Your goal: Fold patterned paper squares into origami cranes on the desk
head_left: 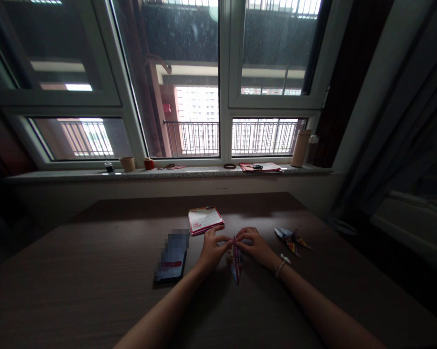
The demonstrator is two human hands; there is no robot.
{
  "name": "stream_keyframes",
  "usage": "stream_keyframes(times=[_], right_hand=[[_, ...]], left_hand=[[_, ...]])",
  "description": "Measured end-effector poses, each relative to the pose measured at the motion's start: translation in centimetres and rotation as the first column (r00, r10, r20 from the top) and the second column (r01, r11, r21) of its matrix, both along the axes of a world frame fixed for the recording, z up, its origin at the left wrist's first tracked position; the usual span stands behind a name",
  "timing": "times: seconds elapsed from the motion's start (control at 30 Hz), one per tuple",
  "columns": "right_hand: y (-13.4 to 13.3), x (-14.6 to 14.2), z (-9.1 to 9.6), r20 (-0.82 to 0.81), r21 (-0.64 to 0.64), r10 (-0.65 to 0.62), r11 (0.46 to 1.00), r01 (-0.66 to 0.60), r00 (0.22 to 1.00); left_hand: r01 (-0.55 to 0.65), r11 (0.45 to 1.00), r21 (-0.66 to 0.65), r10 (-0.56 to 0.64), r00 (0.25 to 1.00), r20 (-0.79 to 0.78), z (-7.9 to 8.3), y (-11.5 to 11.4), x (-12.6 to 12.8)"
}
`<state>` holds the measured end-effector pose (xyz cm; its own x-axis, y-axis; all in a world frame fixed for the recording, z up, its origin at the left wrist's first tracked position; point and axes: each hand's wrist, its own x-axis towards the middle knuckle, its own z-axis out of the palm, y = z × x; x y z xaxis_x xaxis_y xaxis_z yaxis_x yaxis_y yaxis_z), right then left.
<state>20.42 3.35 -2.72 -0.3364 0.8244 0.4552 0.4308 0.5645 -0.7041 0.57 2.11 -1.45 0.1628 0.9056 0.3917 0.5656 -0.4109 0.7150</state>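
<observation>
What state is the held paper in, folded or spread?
Folded: the paper is a narrow shape tapering to a point, its far end between left hand and right hand.

No legible text, print on paper stack (205, 221) too small to read

On the far sill (203, 173), I see a brown cup (127, 164) at left, a little red thing (149, 164) near it, a dark ring (229, 166), and a tall tan bottle (300, 149) at right.
</observation>
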Motion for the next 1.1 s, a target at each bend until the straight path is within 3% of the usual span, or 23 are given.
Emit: stream_keyframes(times=[1.1], right_hand=[[-0.69,-0.23,0.45,0.047,-0.003,0.021,1.000,-0.021,0.999]], left_hand=[[-0.022,1.000,0.014,0.022,0.999,0.027,0.45,0.12,-0.21]])
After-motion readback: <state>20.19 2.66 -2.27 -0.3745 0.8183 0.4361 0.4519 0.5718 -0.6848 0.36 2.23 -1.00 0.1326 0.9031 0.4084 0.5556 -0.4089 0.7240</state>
